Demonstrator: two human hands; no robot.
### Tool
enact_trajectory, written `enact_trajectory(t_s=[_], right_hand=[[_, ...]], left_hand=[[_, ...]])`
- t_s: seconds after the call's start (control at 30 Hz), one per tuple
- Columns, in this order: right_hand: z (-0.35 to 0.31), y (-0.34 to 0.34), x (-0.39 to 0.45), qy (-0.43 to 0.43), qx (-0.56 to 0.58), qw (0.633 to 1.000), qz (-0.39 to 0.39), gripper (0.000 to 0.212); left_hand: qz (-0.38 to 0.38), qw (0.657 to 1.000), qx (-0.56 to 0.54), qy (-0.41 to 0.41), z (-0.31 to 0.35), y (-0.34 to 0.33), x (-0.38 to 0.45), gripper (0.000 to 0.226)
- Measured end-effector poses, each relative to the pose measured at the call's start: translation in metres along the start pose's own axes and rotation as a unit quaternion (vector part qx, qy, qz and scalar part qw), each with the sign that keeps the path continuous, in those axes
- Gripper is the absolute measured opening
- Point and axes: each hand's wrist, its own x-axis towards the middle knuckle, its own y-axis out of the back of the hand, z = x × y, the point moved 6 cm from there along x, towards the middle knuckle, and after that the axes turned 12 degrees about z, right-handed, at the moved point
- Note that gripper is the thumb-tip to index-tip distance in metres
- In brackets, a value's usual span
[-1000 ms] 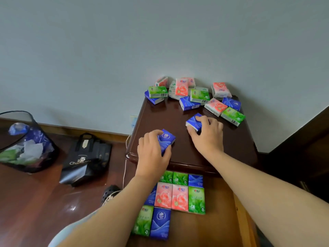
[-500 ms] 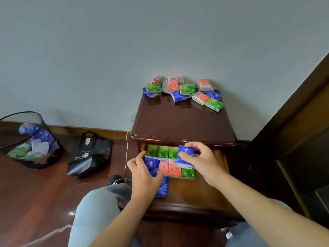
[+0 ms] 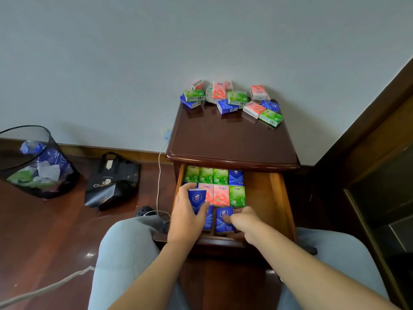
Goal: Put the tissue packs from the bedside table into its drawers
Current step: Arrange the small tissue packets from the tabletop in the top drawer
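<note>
A plain pale wall fills the upper view, meeting a glossy dark wooden floor along a brown skirting board. A black mesh bin holding scraps stands at the left, near a black paper bag. A white cable hangs from a wall socket. Dark wooden furniture lines the right.

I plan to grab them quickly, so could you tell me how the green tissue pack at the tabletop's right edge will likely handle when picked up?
The green tissue pack lies flat on the bedside table, so it probably won't roll or tip. Its glossy wrapper suggests a slightly slippery, squashy feel. A similar blue pack sits easily in the left hand, so it is likely light.
</note>
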Motion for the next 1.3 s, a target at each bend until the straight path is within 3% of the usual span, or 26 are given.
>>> enact_trajectory(t_s=[0.2,0.3,0.77,1.0,1.07,1.2,1.3], right_hand=[[0.007,-0.011,0.012,0.0,-0.011,1.0,0.013,0.048],[0.007,-0.011,0.014,0.013,-0.026,0.999,0.043,0.045],[0.006,-0.01,0.012,0.018,-0.057,0.994,0.095,0.043],[-0.008,0.003,0.004,0.087,-0.104,0.983,0.125,0.025],[-0.017,0.006,-0.005,0.112,-0.03,0.99,0.082,0.022],[-0.037,0.004,-0.029,0.169,0.052,0.981,-0.081,0.028],[-0.039,0.013,-0.036,0.189,0.051,0.976,-0.095,0.032]], left_hand=[[0.002,1.0,-0.005,-0.008,-0.003,0.001,0.001,0.065],[0.003,1.0,-0.001,-0.014,-0.003,0.0,0.001,0.063],[-0.026,0.999,-0.003,0.032,-0.006,-0.003,0.001,0.033],[-0.041,0.997,0.033,0.053,-0.004,-0.003,0.0,0.018],[-0.047,0.996,0.048,0.051,0.001,-0.004,-0.001,0.02],[-0.023,0.999,0.016,0.038,0.014,-0.014,-0.004,0.019],[-0.048,0.998,-0.034,0.033,0.024,-0.031,-0.012,0.016]])
